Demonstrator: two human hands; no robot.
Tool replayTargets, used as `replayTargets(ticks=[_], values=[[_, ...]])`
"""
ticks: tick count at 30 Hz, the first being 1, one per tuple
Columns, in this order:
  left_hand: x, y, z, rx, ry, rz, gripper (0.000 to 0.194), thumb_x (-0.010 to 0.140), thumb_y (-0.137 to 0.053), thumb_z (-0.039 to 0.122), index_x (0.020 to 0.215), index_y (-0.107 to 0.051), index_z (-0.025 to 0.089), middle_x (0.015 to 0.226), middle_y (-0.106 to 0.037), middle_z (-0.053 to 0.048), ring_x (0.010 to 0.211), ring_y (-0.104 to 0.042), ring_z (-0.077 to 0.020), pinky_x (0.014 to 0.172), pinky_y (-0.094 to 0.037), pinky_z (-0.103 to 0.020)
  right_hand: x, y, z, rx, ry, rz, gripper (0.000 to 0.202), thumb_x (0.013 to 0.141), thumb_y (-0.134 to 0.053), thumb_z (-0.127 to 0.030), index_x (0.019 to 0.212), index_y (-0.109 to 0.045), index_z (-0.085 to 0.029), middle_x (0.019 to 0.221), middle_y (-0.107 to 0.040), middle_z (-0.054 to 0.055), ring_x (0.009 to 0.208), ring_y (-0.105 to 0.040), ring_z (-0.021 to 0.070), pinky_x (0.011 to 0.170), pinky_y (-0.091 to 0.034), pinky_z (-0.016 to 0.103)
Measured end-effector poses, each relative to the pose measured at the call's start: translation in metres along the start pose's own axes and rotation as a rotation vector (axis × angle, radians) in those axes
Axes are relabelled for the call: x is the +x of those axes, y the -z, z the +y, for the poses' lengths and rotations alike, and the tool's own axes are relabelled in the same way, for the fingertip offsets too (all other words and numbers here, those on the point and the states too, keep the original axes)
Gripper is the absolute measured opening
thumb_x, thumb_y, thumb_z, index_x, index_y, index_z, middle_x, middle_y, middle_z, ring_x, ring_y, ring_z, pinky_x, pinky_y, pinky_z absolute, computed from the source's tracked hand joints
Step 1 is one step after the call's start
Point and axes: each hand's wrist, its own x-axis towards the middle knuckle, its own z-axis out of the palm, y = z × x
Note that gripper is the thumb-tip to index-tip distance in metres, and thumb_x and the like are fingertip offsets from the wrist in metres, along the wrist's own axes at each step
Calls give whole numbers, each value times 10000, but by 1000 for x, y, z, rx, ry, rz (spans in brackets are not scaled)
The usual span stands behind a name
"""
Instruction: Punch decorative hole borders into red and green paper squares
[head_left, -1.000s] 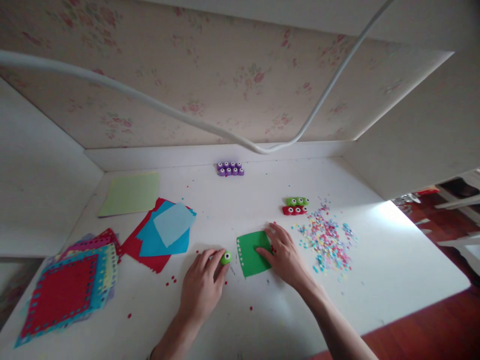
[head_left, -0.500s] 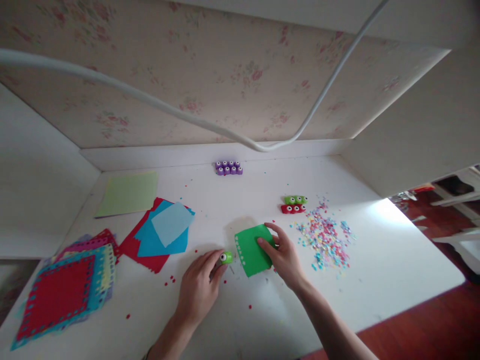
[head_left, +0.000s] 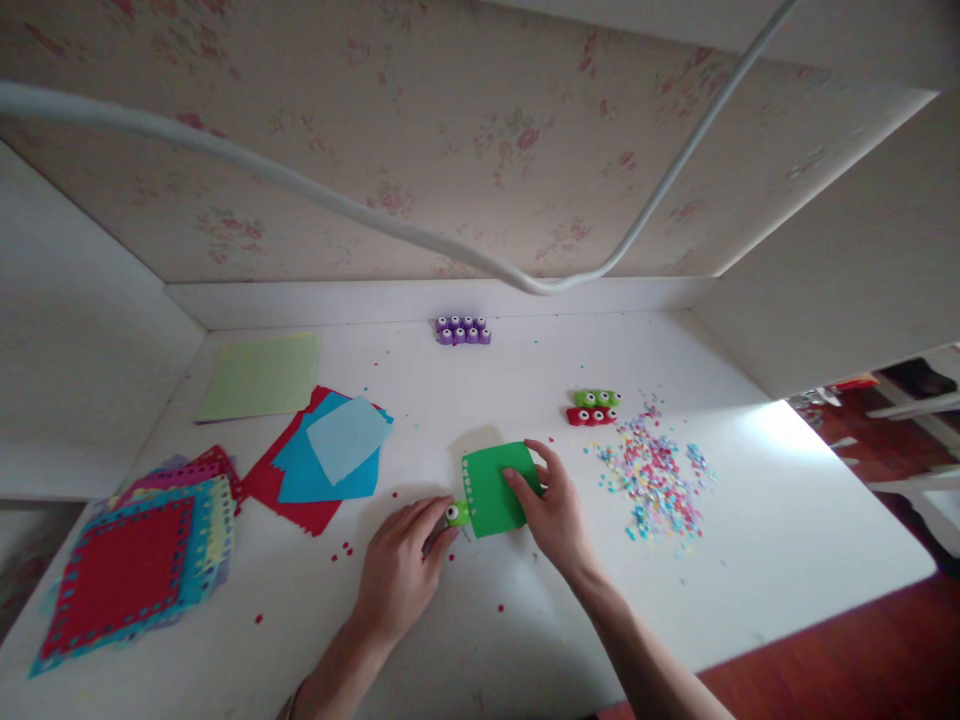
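My left hand [head_left: 409,550] is closed around a small green craft punch [head_left: 456,514] with a white round button, low over the white table. In my right hand [head_left: 551,505] a green sheet of paper [head_left: 495,490] is pinched at its right side, thumb on top. A row of small punched holes runs down the sheet's left edge. That edge's lower part meets the punch; whether it sits inside the slot I cannot tell. A few red paper bits [head_left: 343,550] lie near my left hand.
Punched sheets [head_left: 124,575] are stacked at left, beside red and blue sheets [head_left: 330,480] and pale green paper [head_left: 259,375]. Purple punches [head_left: 463,331] stand at the back, green and red punches [head_left: 594,407] at right, near a confetti heap [head_left: 656,470]. A white cable [head_left: 420,238] hangs in front.
My right hand has brought the green sheet left and turned it slightly, so its punched edge now reaches the punch. My left hand still holds the punch in nearly the same place.
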Motion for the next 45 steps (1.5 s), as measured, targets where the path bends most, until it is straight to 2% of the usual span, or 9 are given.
replayTargets(ticks=[9,16,29,45], values=[[1,1,1,14,-13,7,275,947,-551,327,1196,-604,223,1103,-716,-65,995,-682,-212,873,-560,-357,2,-1,4,-79,8,24,547,845,-633,-511,1300,-514,-233,945,-733,85,742,-694,236,605,-559,330],[1,1,1,4,-11,21,276,946,-555,326,1199,-602,225,1106,-717,-60,987,-684,-211,861,-561,-352,5,-3,8,15,-61,36,624,786,-674,-555,1291,-510,-228,942,-732,86,742,-694,250,562,-553,322],[-1,-2,-2,19,-16,20,285,945,-558,332,1208,-598,231,1113,-717,-68,987,-687,-221,857,-563,-360,2,-6,5,69,-78,73,644,741,-695,-594,1253,-541,-235,881,-732,74,663,-681,237,495,-545,304],[0,-3,-2,42,-32,41,288,948,-541,338,1202,-615,224,1096,-723,-78,983,-695,-221,854,-576,-355,3,-7,9,84,-63,95,651,734,-705,-597,1245,-541,-229,900,-740,90,706,-691,255,534,-553,323]])
